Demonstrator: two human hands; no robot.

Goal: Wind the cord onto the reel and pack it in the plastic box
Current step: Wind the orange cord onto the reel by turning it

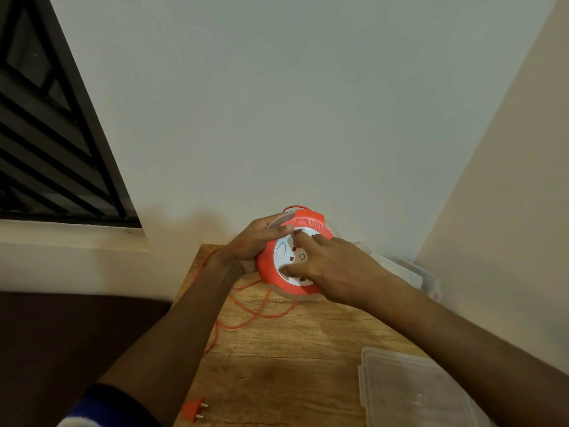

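Between both hands, the reel, tilted.

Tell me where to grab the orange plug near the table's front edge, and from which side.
Grip the plug by its orange body, pinching its flanks from above. It lies flat on the table with its two metal pins pointing right, so keep clear of that end. Its cord end isn't clearly visible. Both hands are busy: left hand holds the reel, right hand rests on its face.
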